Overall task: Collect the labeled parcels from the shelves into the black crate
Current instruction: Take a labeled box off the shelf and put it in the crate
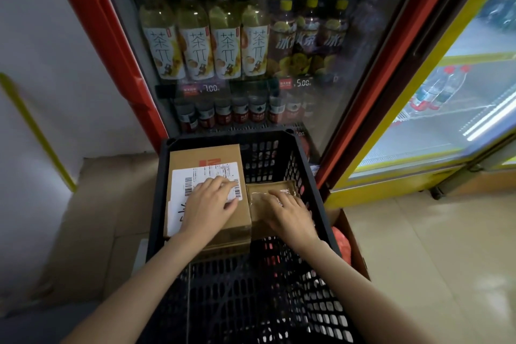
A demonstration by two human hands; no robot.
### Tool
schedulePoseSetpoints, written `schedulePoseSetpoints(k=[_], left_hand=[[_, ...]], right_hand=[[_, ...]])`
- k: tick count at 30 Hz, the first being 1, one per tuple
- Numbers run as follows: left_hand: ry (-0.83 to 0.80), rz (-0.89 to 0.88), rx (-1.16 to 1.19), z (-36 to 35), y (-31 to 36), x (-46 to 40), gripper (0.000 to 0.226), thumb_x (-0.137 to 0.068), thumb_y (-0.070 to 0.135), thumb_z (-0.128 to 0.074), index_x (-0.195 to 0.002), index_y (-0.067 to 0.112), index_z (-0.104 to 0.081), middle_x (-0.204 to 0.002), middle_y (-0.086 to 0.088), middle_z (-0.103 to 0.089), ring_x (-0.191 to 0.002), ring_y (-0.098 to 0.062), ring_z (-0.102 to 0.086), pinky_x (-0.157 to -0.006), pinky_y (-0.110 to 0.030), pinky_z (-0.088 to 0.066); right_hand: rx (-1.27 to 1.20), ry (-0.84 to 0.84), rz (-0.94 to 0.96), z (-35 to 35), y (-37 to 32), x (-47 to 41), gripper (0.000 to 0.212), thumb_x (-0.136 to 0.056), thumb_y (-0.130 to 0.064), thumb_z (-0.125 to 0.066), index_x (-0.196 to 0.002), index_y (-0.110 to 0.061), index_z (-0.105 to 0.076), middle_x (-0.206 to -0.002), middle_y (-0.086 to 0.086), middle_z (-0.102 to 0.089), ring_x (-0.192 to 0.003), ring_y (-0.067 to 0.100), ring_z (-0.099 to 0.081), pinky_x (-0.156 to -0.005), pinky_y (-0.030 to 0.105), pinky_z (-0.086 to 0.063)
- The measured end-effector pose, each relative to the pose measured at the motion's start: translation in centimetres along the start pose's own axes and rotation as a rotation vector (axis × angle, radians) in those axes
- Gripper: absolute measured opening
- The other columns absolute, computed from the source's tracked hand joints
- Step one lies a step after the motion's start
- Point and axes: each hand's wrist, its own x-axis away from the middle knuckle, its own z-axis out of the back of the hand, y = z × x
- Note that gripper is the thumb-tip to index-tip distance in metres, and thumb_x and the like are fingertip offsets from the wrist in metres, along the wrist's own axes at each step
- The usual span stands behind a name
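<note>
Inside black crate [312, 204]: left hand [206, 204] flat on labeled parcel [206, 165], near half apparently free.

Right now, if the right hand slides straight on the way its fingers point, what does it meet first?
Probably the black crate's far wall. The right hand lies flat on the small taped parcel, fingers pointing up-left toward that wall; depth is unclear.

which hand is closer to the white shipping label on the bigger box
Left. The left hand lies flat on the white shipping label atop the bigger box. The right hand rests on the smaller taped parcel beside it, off the label.
</note>
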Motion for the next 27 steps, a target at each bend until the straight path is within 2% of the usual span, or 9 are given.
schedulePoseSetpoints(k=[4,9,13,18,24,27], left_hand=[[0.015,-0.020,0.034,-0.4,0.1,0.3,0.030,-0.082,0.029,-0.067,-0.109,0.017,-0.065,-0.100,0.001,-0.065,-0.090,-0.018,-0.060,-0.076,-0.032,-0.048],[0.032,-0.030,0.039,-0.7,0.1,0.1,0.031,-0.081,0.028,-0.068,-0.109,0.016,-0.065,-0.100,0.000,-0.065,-0.090,-0.019,-0.061,-0.076,-0.031,-0.048],[0.030,-0.039,0.037,-0.9,-0.1,0.1,0.031,-0.081,0.028,-0.068,-0.109,0.016,-0.065,-0.099,0.001,-0.065,-0.089,-0.018,-0.060,-0.075,-0.031,-0.047],[0.015,-0.045,0.026,-0.9,-0.4,0.4,0.032,-0.081,0.028,-0.067,-0.110,0.015,-0.065,-0.099,0.000,-0.065,-0.089,-0.019,-0.061,-0.075,-0.031,-0.047],[0.014,-0.075,0.034,-0.8,-0.3,0.8,0.031,-0.081,0.028,-0.067,-0.108,0.014,-0.065,-0.099,0.001,-0.064,-0.089,-0.018,-0.060,-0.074,-0.031,-0.047],[0.004,-0.087,0.050,-1.1,0.3,1.1,0.031,-0.080,0.028,-0.067,-0.108,0.014,-0.065,-0.100,0.002,-0.063,-0.090,-0.018,-0.059,-0.076,-0.032,-0.047]], right_hand=[[0.006,-0.043,-0.009,-1.5,-0.1,0.0,0.047,-0.080,-0.030,-0.069,-0.123,-0.017,-0.057,-0.129,0.004,-0.056,-0.115,0.025,-0.055,-0.095,0.041,-0.045],[0.011,0.030,-0.059,-2.5,0.0,-1.1,0.032,-0.086,-0.028,-0.062,-0.116,-0.017,-0.061,-0.124,0.004,-0.060,-0.112,0.024,-0.057,-0.091,0.038,-0.045],[0.019,0.043,-0.092,-3.0,0.0,-1.2,0.035,-0.086,-0.028,-0.063,-0.119,-0.016,-0.060,-0.124,0.004,-0.060,-0.112,0.023,-0.057,-0.091,0.037,-0.045],[0.030,-0.022,-0.134,-3.1,-0.7,-0.3,0.034,-0.088,-0.031,-0.059,-0.121,-0.020,-0.057,-0.127,0.001,-0.058,-0.113,0.022,-0.056,-0.086,0.038,-0.046],[0.090,-0.013,-0.168,-3.2,-1.8,2.4,0.037,-0.077,-0.026,-0.075,-0.112,-0.023,-0.064,-0.115,-0.003,-0.063,-0.102,0.018,-0.060,-0.074,0.032,-0.051],[0.082,-0.010,-0.183,-3.0,-2.3,3.9,0.037,-0.075,-0.025,-0.076,-0.109,-0.024,-0.063,-0.115,-0.004,-0.061,-0.100,0.018,-0.061,-0.072,0.033,-0.051]])
